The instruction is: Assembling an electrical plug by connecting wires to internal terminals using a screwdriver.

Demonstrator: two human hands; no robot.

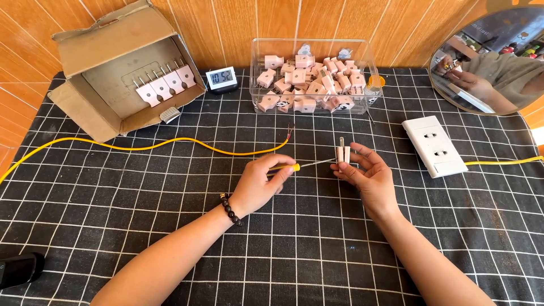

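Risk: the thin metal shaft of the yellow-handled screwdriver (294,166) could slip off the small pale pink two-pin plug (343,154) and jab the fingers behind it, since the plug is held in the air with nothing bracing it.
Second risk: the plug could twist in its pinch if the tip pushes off-centre.
Left hand (262,182): fingers curled together around the screwdriver handle, wrist low over the black grid-patterned tablecloth (294,249), shaft pointing right toward the plug.
Right hand (365,174): clamped on the plug with thumb and fingertips, pins upward, palm turned toward the left hand.
Tip contact: it seems to meet the plug's side, though the view is too small to be sure.
Plug location: above the cloth's middle, between both hands.
Nearby: yellow cable (170,144) with bared end just left; clear plastic bin of pink plugs (313,76) behind; white wall socket plate (434,145) to the right.
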